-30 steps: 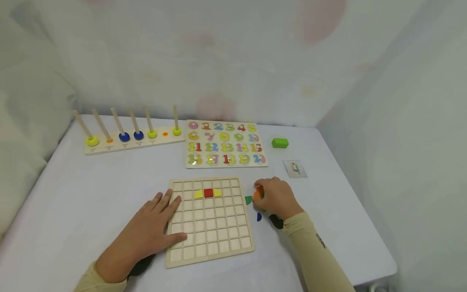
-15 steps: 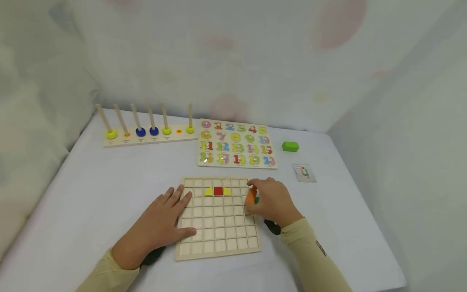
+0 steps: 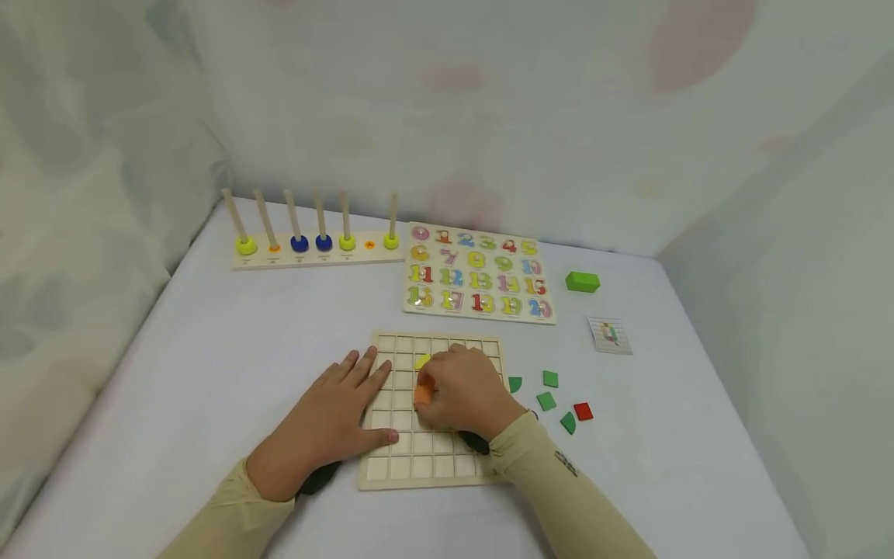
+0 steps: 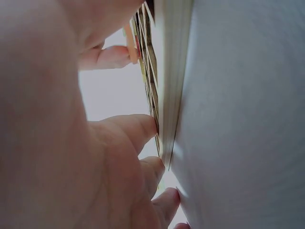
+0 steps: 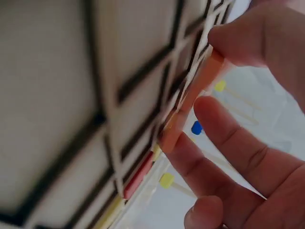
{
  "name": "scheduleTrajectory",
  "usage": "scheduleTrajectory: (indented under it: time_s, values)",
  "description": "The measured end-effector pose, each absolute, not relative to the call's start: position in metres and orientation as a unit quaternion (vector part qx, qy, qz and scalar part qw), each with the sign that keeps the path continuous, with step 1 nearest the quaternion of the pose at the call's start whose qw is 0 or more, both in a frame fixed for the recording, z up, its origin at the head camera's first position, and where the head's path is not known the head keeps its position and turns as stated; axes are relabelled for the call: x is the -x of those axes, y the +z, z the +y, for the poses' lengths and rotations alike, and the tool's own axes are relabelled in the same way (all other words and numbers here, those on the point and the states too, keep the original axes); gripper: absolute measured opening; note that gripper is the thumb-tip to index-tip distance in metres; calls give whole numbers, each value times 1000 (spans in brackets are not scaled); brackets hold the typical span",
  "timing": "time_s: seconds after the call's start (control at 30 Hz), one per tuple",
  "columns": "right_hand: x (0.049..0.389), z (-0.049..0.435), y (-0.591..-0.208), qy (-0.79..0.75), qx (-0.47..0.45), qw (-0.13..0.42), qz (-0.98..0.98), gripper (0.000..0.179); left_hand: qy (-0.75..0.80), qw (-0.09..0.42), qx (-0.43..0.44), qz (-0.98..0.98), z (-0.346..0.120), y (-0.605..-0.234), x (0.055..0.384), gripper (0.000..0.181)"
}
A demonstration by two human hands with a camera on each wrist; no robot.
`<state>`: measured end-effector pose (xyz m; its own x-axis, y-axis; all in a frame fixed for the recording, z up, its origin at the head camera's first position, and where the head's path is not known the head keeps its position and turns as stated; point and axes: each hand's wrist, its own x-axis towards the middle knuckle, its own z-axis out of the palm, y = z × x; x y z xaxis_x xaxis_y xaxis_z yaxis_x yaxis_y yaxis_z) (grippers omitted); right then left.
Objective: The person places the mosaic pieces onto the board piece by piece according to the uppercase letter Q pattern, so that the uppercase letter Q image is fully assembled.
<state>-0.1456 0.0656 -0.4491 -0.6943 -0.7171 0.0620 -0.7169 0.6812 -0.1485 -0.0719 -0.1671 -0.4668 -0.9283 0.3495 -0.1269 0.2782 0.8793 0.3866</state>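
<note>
A wooden grid board (image 3: 422, 467) lies on the white table, with square cells. My left hand (image 3: 328, 427) rests on its left edge, fingers straight and thumb spread over the cells. Above the cells, my right hand (image 3: 464, 390) pinches an orange strip-shaped piece (image 3: 423, 394) between thumb and fingers. In the right wrist view the orange piece (image 5: 195, 93) runs from thumb to fingertip, close along the grid. A red square tile (image 5: 138, 176) sits in the grid beside a yellow tile (image 5: 110, 212). From the head, only one yellow tile (image 3: 422, 361) shows; my right hand hides the red one.
Right of the board lie loose green tiles (image 3: 550, 379) and a red tile (image 3: 583, 411). Behind are a number puzzle (image 3: 480, 272), a peg stand with rings (image 3: 321, 258), a green block (image 3: 583, 282) and a picture card (image 3: 610, 335).
My right hand has carried the orange piece leftward from beside the board to over its upper middle cells. Loose tiles it covered now show. My left hand stays on the board.
</note>
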Motion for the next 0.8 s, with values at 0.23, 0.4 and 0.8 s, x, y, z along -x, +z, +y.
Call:
scheduleTrajectory:
  time_s: [0.23, 0.4, 0.8]
  values:
    - [146, 72, -449, -71, 407, -11, 911, 14, 183, 101, -164, 964, -163, -461, 74, 106]
    - [146, 73, -450, -104, 414, 8, 904, 18, 177, 107, -157, 966, -164, -463, 74, 107]
    - [155, 73, -451, -171, 406, 87, 893, 18, 177, 95, -157, 967, -162, -462, 72, 106]
